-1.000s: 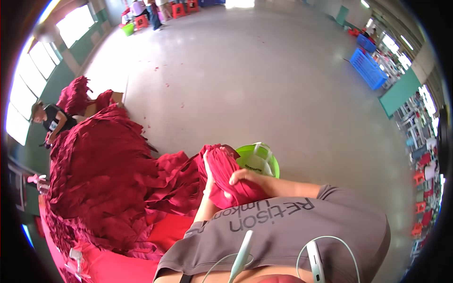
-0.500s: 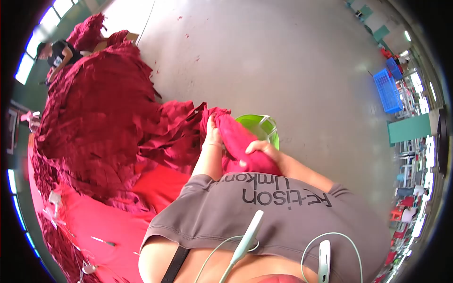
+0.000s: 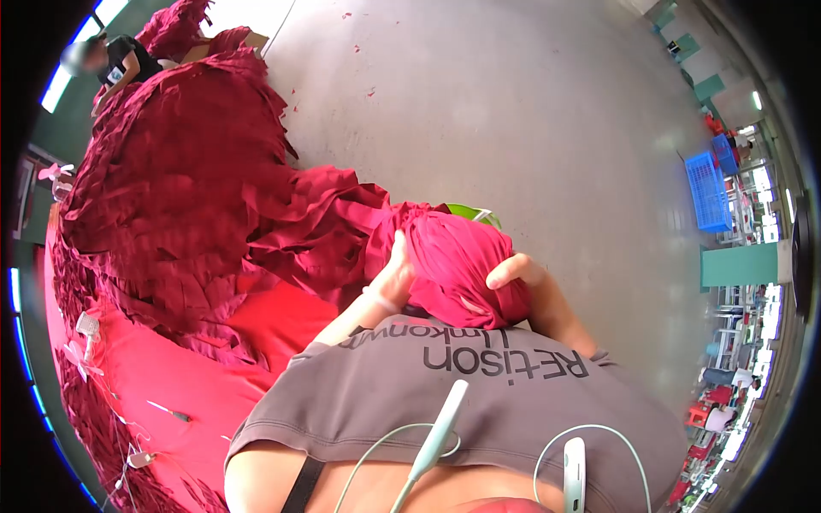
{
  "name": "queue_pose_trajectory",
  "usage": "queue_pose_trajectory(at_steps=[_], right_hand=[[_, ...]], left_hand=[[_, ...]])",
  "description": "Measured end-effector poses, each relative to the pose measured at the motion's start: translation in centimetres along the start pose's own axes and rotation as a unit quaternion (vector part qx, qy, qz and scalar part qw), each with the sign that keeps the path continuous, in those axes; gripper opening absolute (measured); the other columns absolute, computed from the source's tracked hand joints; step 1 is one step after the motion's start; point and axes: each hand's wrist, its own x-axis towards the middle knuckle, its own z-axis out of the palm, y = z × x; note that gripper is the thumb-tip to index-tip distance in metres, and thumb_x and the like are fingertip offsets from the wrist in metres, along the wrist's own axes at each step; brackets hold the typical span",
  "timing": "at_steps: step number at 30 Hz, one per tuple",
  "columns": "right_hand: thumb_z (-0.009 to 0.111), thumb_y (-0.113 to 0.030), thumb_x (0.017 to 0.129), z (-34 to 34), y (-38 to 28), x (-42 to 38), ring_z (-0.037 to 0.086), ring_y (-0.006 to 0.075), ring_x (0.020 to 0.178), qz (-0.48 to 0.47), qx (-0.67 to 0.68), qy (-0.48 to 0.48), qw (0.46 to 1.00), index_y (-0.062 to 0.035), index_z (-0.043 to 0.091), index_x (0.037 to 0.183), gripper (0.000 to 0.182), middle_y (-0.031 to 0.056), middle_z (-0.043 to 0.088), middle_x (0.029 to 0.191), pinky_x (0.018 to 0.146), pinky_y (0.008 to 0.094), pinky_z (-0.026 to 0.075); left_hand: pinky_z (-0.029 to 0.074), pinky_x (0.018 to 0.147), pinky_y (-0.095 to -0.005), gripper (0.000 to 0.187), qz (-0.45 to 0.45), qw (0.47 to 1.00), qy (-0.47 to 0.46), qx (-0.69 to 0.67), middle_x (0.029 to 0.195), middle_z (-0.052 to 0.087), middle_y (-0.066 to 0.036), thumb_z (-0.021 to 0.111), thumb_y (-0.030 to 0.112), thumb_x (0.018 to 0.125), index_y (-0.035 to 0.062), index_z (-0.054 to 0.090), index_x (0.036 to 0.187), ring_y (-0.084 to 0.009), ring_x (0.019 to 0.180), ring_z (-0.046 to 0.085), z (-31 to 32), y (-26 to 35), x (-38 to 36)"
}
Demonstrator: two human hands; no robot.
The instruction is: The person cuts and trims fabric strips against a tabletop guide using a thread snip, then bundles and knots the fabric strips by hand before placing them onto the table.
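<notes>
Between my two hands is a thick, gathered bundle of crimson fabric, held close in front of my grey top. My left hand grips its left side, with part of the fingers hidden behind the folds. On the opposite side, my right hand is wrapped round the bundle, its thumb lying across the front. Loose crimson cloth runs from the bundle leftward to a large heap of dark red fabric pieces. Behind the bundle, a bright green container is mostly covered.
A red cloth-covered surface lies at lower left, with a thin pointed tool and white cords on it. Beyond the heap a person leans over it. Blue crates stand far right. Fabric scraps dot the grey floor.
The long hanging cloth has become a rounder, fuller bundle between my hands. It covers more of the green container. My right hand has moved right; both hands still hold the fabric.
</notes>
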Motion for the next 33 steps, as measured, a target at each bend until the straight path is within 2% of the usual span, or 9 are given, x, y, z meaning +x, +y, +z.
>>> queue_pose_trajectory(at_steps=[4,7,10,12,17,23,26,29,33], right_hand=[[0.063,0.001,0.063,-0.3,0.0,-0.6,0.062,0.021,0.087,0.067,-0.066,0.019,0.995,0.0052,0.058,0.106,0.043,0.0135,0.064,0.097,0.081,0.0319,0.049],[0.067,0.001,0.062,1.8,-1.5,-0.9,0.06,0.0197,0.094,0.1,-0.096,-0.035,0.99,0.0044,0.057,0.11,0.049,0.0128,0.063,0.105,0.086,0.0325,0.048],[0.07,-0.005,0.064,3.6,-1.4,-0.3,0.057,0.0168,0.101,0.116,-0.131,-0.042,0.984,0.0027,0.057,0.113,0.052,0.0102,0.061,0.112,0.09,0.0321,0.045],[0.066,-0.007,0.067,3.0,-0.6,1.3,0.059,0.0192,0.095,0.155,-0.399,-0.092,0.899,0.0023,0.056,0.115,0.049,0.0081,0.063,0.104,0.085,0.0312,0.046],[0.071,-0.027,0.064,5.6,-0.5,1.7,0.06,0.0122,0.076,0.337,-0.56,0.056,0.755,-0.0039,0.068,0.08,0.027,0.005,0.066,0.076,0.071,0.0262,0.046],[0.069,-0.03,0.063,-0.9,6.0,1.9,0.06,0.0139,0.077,0.223,-0.479,0.122,0.84,0.0031,0.065,0.085,0.039,0.0094,0.065,0.081,0.07,0.0287,0.046],[0.07,-0.031,0.061,-0.8,6.7,0.7,0.059,0.0147,0.073,0.151,-0.437,0.131,0.877,0.0063,0.065,0.079,0.041,0.0113,0.064,0.077,0.066,0.0308,0.047],[0.062,-0.005,0.067,3.3,3.4,-1.2,0.061,0.0183,0.077,0.073,-0.025,0.187,0.979,0.0019,0.057,0.108,0.042,0.013,0.064,0.09,0.074,0.0311,0.05],[0.052,-0.016,0.071,-6.3,4.3,-2.0,0.061,0.0267,0.081,-0.129,0.101,0.098,0.982,0.0037,0.038,0.126,0.06,0.0179,0.062,0.092,0.077,0.0396,0.051]], left_hand=[[0.023,0.108,-0.0512,0.065,0.08,0.975,0.208,-0.02,0.136,0.038,-0.024,0.047,0.039,0.085,-0.0041,0.035,0.132,-0.037,0.126,0.036,1.6,-0.7,-3.1],[0.033,0.104,-0.0478,0.043,0.021,0.998,0.061,-0.026,0.125,0.05,-0.022,0.045,0.017,0.085,-0.0084,0.044,0.119,-0.0346,0.116,0.047,3.0,-0.9,-5.1],[0.035,0.103,-0.0389,0.045,0.011,0.988,0.154,-0.011,0.129,0.049,-0.015,0.054,0.01,0.082,-0.0024,0.044,0.124,-0.0237,0.116,0.049,1.4,0.8,-1.9],[0.035,0.103,-0.0402,0.042,0.003,0.992,0.122,-0.01,0.126,0.051,-0.015,0.054,0.012,0.083,-0.0016,0.046,0.122,-0.0243,0.114,0.05,1.0,1.0,-2.0],[0.037,0.102,-0.0432,0.036,-0.032,0.998,0.026,-0.046,0.119,0.056,-0.014,0.053,0.017,0.084,0.0003,0.052,0.116,-0.026,0.11,0.053,0.9,0.4,-2.1],[0.038,0.1,-0.0468,0.032,-0.132,0.969,-0.134,-0.16,0.111,0.062,-0.013,0.052,0.024,0.086,0.0026,0.058,0.108,-0.028,0.105,0.056,-2.8,4.9,1.5],[0.052,0.081,-0.046,0.027,-0.003,0.999,0.049,0.016,0.089,0.068,-0.013,0.064,0.028,0.078,0.0031,0.065,0.089,-0.0321,0.077,0.065,-4.9,6.0,3.6],[0.054,0.075,-0.0425,0.028,0.078,0.989,0.113,0.051,0.085,0.068,-0.014,0.062,0.029,0.08,0.0007,0.064,0.083,-0.029,0.075,0.065,-4.4,4.8,3.9],[0.023,0.109,-0.0458,0.08,0.175,0.983,0.012,0.06,0.135,0.045,-0.01,0.061,0.062,0.074,0.0092,0.041,0.131,-0.0288,0.125,0.039,-4.5,1.8,4.5]])
